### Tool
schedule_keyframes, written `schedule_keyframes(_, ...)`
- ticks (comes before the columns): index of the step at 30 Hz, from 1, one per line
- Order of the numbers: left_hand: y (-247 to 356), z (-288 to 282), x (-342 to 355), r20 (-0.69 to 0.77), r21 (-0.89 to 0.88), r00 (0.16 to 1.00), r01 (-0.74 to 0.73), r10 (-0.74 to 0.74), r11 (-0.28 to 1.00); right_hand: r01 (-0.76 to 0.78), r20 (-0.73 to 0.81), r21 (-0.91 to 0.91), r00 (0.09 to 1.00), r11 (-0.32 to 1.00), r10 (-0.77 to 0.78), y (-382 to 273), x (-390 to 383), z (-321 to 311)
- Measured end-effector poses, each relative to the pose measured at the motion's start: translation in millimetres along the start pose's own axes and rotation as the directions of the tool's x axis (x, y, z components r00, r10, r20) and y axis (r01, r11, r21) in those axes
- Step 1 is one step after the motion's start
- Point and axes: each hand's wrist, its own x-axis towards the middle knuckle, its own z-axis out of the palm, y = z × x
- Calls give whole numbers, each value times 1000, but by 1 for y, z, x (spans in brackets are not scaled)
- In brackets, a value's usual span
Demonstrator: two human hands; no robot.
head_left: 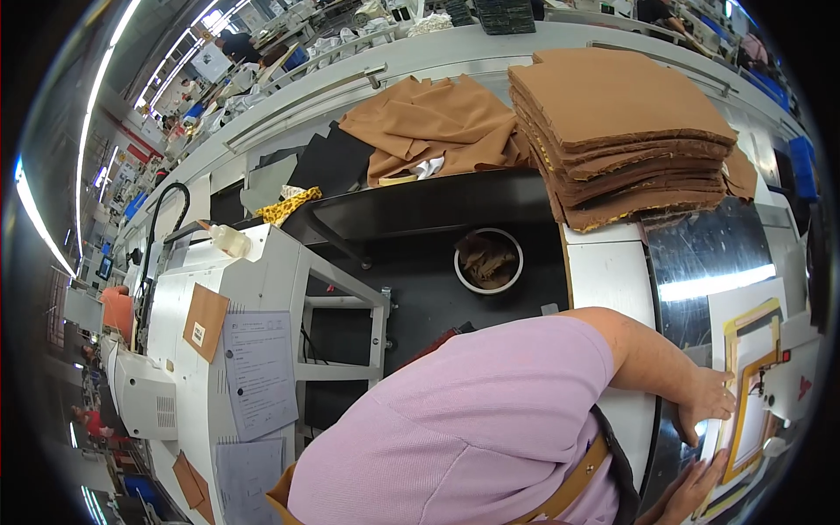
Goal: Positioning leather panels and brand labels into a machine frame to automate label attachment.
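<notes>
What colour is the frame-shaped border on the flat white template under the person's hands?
The border of the flat white template is yellow-orange, seen in the head view.

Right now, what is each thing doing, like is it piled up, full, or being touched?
Brown sheets: stacked in a tall pile.
Brown cloth: crumpled in a heap.
Round bin: holding brown scraps.
White panel: lying flat, yellow-taped.
Left hand: pressing on the panel.
Right hand: touching the panel's edge.

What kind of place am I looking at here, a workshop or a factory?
Most likely a factory floor for cutting or sewing material. A tall stack of brown cut sheets sits on the bench, tan fabric is heaped beside it, and long work lines with other workers run off into the distance under strip lights.
</notes>
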Motion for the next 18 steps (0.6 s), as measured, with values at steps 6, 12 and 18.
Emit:
schedule_keyframes(6, -3, 3, 1, 8, -4, 1000, 2, -2, 1000, -72, 51, 66, 996, 995, 69, 10, -1, 4)
schedule_keyframes(12, -6, 13, 2, -31, -34, 1000, 2, -3, 999, -10, 1, 75, 1000, 997, 10, 13, 1, 8)
schedule_keyframes(18, -2, 17, 2, -63, -46, 998, -10, 7, 999, -75, -19, 22, 997, 997, 75, 5, -5, 2)
